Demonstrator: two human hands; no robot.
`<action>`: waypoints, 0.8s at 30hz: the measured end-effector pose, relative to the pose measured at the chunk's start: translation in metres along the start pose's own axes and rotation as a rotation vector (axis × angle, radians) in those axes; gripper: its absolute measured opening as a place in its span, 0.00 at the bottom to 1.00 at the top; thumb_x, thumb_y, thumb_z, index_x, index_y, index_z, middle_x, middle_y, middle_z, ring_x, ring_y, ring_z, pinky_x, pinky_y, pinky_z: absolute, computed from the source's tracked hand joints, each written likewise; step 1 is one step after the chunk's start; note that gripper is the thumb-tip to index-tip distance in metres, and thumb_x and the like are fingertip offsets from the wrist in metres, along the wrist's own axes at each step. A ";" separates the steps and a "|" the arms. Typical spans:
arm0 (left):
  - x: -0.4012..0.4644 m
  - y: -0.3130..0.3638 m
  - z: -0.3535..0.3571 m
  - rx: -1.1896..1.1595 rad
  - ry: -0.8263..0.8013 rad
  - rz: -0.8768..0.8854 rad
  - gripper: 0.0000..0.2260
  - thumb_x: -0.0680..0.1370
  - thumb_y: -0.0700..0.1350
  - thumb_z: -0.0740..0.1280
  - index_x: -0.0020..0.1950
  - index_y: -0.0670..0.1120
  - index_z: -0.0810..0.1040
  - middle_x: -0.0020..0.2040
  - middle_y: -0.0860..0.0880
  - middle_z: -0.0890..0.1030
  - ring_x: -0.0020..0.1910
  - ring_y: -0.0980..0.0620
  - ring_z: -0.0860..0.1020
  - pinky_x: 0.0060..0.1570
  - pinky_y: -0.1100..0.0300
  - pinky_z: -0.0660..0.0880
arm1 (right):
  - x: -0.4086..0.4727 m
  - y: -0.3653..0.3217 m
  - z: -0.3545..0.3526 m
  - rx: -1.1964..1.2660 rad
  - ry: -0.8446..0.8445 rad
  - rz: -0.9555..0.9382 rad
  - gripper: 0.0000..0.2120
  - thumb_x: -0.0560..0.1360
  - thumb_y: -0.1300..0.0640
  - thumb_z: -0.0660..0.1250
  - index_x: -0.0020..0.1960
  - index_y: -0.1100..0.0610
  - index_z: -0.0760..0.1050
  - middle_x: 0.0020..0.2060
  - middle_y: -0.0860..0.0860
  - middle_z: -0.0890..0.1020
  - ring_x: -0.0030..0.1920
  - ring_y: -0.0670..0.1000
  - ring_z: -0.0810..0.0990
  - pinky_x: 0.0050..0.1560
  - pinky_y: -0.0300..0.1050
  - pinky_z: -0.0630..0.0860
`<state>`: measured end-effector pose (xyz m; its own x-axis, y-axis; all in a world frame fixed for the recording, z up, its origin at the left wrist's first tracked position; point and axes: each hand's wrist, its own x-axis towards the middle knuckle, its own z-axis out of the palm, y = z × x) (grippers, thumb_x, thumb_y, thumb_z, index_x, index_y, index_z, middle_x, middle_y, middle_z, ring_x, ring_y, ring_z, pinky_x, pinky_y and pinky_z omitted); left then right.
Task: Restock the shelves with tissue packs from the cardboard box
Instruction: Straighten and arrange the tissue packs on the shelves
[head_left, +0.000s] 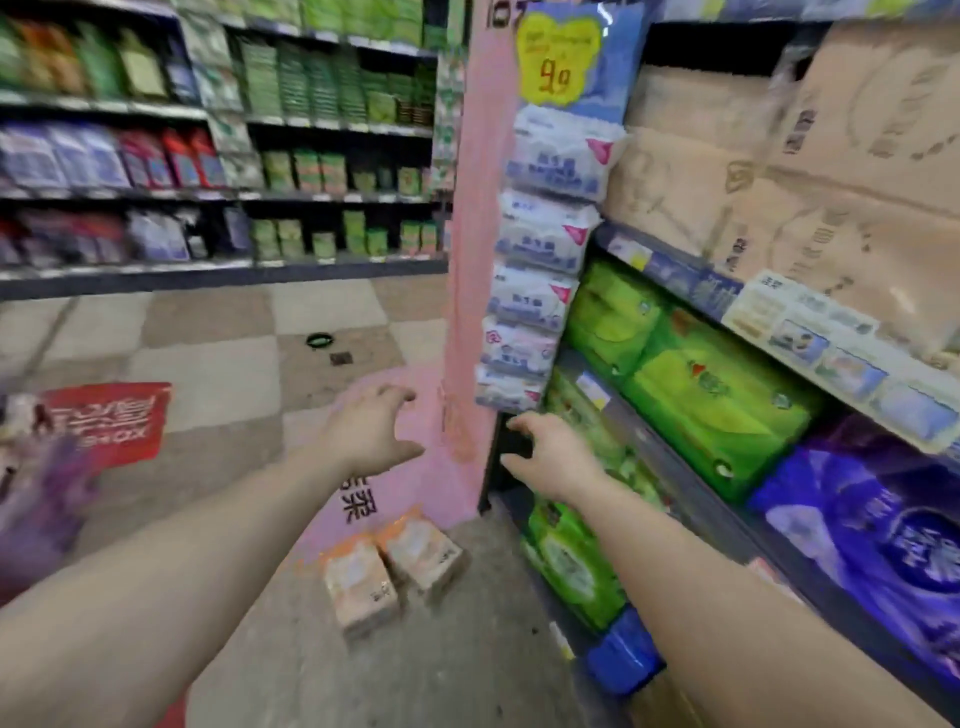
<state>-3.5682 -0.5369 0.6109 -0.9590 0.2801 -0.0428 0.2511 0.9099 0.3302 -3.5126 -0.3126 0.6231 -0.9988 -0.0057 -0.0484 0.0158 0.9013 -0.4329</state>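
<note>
Both arms reach forward with nothing in either hand. My left hand (371, 431) hovers in front of the pink pillar (475, 218), fingers spread and loosely bent. My right hand (550, 457) is at the dark left end of a low shelf (654, 447), fingers relaxed. Two orange-and-white tissue packs (389, 566) lie on the floor below my hands, at the foot of the pillar. Green tissue packs (711, 395) fill the shelves to the right. White-and-blue packs (540, 244) hang in a column on the shelf end. No cardboard box for the task shows clearly.
Brown cartons (779, 171) sit on the upper right shelf, purple packs (872, 519) lower right, a blue pack (623, 654) near the floor. Across the tiled aisle stands another stocked shelf unit (218, 156). A red sign (111, 421) lies at left.
</note>
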 end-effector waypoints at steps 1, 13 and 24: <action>0.003 -0.033 -0.006 -0.011 -0.023 -0.046 0.33 0.72 0.56 0.72 0.74 0.51 0.64 0.71 0.45 0.68 0.70 0.44 0.66 0.65 0.55 0.64 | 0.020 -0.018 0.019 0.016 -0.042 -0.006 0.20 0.74 0.53 0.68 0.66 0.54 0.74 0.63 0.55 0.77 0.63 0.56 0.76 0.60 0.44 0.71; 0.071 -0.184 0.066 -0.411 -0.259 -0.447 0.36 0.72 0.52 0.74 0.75 0.46 0.62 0.74 0.44 0.65 0.70 0.45 0.68 0.64 0.56 0.67 | 0.170 -0.039 0.150 0.087 -0.401 0.126 0.26 0.75 0.53 0.67 0.71 0.55 0.68 0.68 0.52 0.74 0.65 0.52 0.74 0.60 0.39 0.69; 0.168 -0.270 0.217 -0.854 -0.284 -1.131 0.35 0.72 0.48 0.75 0.74 0.45 0.63 0.71 0.40 0.68 0.65 0.43 0.72 0.56 0.55 0.71 | 0.349 0.038 0.338 0.094 -0.812 0.283 0.26 0.71 0.50 0.70 0.68 0.55 0.71 0.53 0.52 0.80 0.56 0.53 0.78 0.59 0.42 0.72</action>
<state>-3.7688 -0.6692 0.3094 -0.5036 -0.3105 -0.8062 -0.8614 0.2525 0.4408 -3.8449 -0.4270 0.2853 -0.6152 -0.1265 -0.7782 0.2988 0.8760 -0.3786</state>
